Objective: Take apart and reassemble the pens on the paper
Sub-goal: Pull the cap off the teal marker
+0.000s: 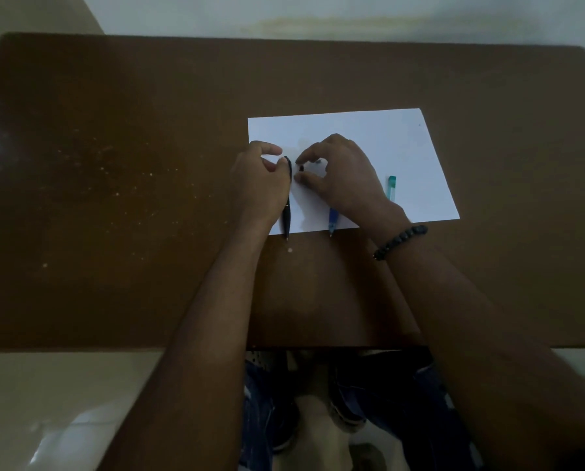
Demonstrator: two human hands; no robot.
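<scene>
Two hands at work over a brown table (114, 185), on a white sheet of paper (369, 137) lying right of centre. Left hand (260, 185) curled over the upper half of a black pen (287, 215), fingers bent round its barrel, tip pointing toward the near edge of the sheet and just past it. Right hand (342, 175) beside it, thumb and forefinger pinching a small dark piece (301, 168), probably the pen's cap or button, just apart from the barrel's top end. Under the right palm, a blue pen (332, 220), mostly covered, tip showing at the sheet's near edge. Farther right, a teal pen (392, 186), partly hidden behind the wrist with its bead bracelet (399, 241). Best handled, by the look of it, with the barrel pinned flat and the small piece drawn straight along the pen's axis, then set down on the sheet close by, away from the edge.
</scene>
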